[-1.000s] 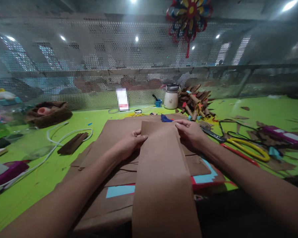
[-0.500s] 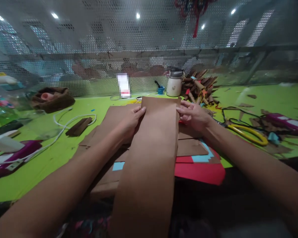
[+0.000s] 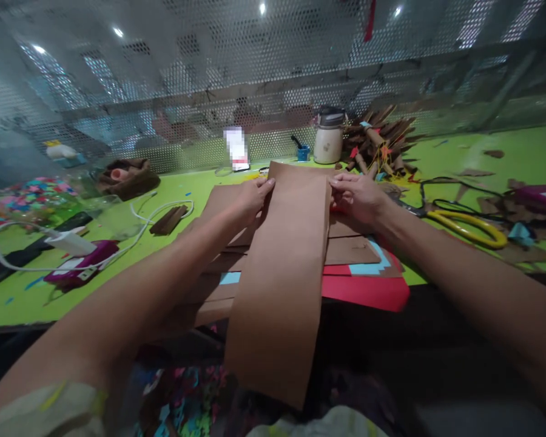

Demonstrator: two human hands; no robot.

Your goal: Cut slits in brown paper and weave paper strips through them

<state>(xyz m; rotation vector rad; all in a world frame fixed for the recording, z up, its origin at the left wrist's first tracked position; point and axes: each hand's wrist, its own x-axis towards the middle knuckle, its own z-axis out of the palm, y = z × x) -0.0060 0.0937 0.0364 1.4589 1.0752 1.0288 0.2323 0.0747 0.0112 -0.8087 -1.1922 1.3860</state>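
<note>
A long strip of brown paper (image 3: 284, 267) runs from the middle of the green table (image 3: 118, 267) down over its near edge toward me. My left hand (image 3: 250, 200) rests on the strip's far left corner, fingers curled on its edge. My right hand (image 3: 357, 197) pinches the far right corner. Under the strip lie more brown sheets (image 3: 218, 212), with red paper (image 3: 368, 294) and light blue paper (image 3: 230, 278) below them.
Yellow-handled scissors (image 3: 466, 221) lie to the right. A white jar (image 3: 328, 139), a small blue cup (image 3: 303, 152) and a heap of brown paper rolls (image 3: 382, 142) stand at the back. A white cable (image 3: 118, 243), purple cases (image 3: 79, 267) and a brown basket (image 3: 127, 178) sit left. A perforated metal screen (image 3: 209, 73) closes the back.
Both hands have slid the brown strip farther away across the table, staying on its far corners. The view has tilted down, so the table's near edge and my lap show.
</note>
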